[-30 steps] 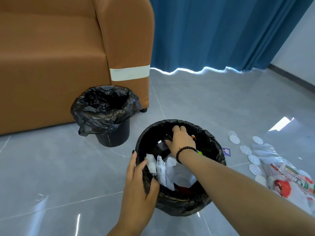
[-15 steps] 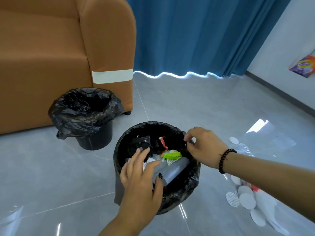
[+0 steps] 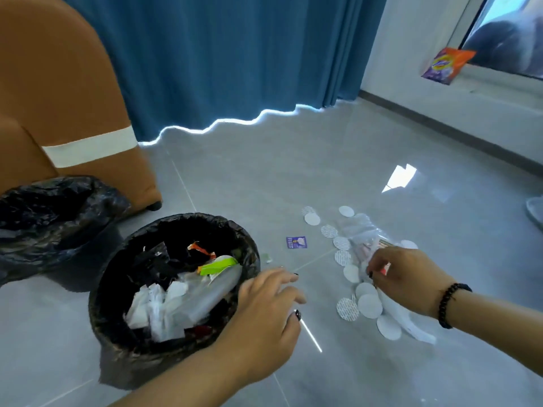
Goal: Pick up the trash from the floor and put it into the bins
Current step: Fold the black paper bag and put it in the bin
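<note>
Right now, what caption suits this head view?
Right hand reaches the floor litter beside a nearly full bin; left hand hovers open.

Grey floor (image 3: 338,148): bins (image 3: 123,345), white discs (image 3: 368,305), wrappers (image 3: 296,242).

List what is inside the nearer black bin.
The nearer bin holds crumpled white paper, a translucent plastic bottle, a green wrapper, a red scrap and black plastic. Anything beneath that pile is covered.

Glossy grey tiled floor (image 3: 264,171); blue curtain (image 3: 220,54) behind, daylight under its hem; orange sofa (image 3: 53,98) left.
</note>
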Demonstrator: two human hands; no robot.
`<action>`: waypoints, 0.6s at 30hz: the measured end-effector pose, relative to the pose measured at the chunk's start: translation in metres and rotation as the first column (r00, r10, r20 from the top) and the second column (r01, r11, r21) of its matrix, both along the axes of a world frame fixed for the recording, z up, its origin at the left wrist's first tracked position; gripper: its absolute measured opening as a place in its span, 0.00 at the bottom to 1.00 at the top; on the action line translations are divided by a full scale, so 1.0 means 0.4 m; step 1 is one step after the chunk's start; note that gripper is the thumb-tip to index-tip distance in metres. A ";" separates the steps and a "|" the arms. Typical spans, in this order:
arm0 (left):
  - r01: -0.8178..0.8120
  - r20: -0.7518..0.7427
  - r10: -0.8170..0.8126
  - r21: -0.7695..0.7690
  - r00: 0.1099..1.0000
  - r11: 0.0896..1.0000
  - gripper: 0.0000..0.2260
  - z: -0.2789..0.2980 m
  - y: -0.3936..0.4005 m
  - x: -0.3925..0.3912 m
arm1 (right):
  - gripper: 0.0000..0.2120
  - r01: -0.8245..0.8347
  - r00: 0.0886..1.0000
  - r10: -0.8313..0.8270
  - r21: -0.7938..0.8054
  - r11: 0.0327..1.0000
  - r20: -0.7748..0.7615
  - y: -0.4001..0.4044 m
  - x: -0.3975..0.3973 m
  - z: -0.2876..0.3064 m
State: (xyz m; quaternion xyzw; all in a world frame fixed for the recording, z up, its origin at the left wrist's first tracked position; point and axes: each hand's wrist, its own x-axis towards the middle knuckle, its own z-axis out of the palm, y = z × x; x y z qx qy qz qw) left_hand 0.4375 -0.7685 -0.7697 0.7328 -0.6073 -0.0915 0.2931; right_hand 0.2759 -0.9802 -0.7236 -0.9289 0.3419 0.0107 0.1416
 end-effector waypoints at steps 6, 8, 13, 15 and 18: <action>0.175 0.043 -0.194 0.271 0.980 0.946 0.13 0.012 -0.168 -0.075 | 0.05 0.150 0.988 -0.152 0.063 0.987 0.035 -0.128 -0.142 -0.127; 0.211 0.058 -0.249 0.369 0.967 0.905 0.13 -0.002 -0.217 -0.093 | 0.04 0.209 0.978 -0.210 0.120 0.970 -0.003 -0.164 -0.185 -0.188; 0.234 0.051 -0.313 0.555 0.948 0.798 0.15 -0.077 -0.338 -0.182 | 0.23 0.298 0.952 -0.262 0.285 0.911 -0.159 -0.205 -0.293 -0.379; 0.217 0.005 -0.273 0.593 0.962 0.776 0.16 -0.122 -0.372 -0.216 | 0.25 0.263 0.951 -0.198 0.284 0.922 -0.240 -0.201 -0.305 -0.442; 0.175 -0.090 -0.153 0.612 0.984 0.771 0.16 -0.187 -0.406 -0.271 | 0.28 0.282 0.930 -0.196 0.260 0.924 -0.310 -0.201 -0.308 -0.505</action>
